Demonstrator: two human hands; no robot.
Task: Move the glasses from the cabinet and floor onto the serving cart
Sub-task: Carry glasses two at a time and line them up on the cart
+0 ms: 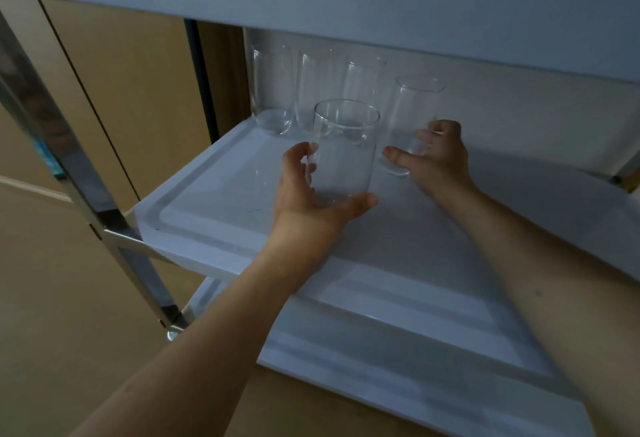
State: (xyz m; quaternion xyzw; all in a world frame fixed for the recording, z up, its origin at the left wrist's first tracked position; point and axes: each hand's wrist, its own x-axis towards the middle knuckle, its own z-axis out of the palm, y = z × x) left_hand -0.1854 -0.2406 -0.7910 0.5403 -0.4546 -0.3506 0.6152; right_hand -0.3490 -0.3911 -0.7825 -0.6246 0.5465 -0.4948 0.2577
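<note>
My left hand (pixel 304 190) is wrapped around the base of a clear tall glass (pixel 344 149), held upright just above the middle shelf (pixel 207 201) of the white serving cart. My right hand (pixel 436 156) grips a second clear glass (pixel 410 118), tilted slightly, low over the same shelf and further back. Three more clear glasses stand in a row at the shelf's back left: one glass (pixel 272 90) at the far left, a middle glass (pixel 317 86) and a third glass (pixel 363 80) partly hidden behind the held ones.
The cart's top shelf (pixel 346 3) overhangs close above the glasses. A lower white shelf (pixel 398 350) lies beneath. A chrome cart leg (pixel 79 173) runs down the left side. Wooden cabinet panels (pixel 121 90) and tan floor (pixel 69 298) are to the left.
</note>
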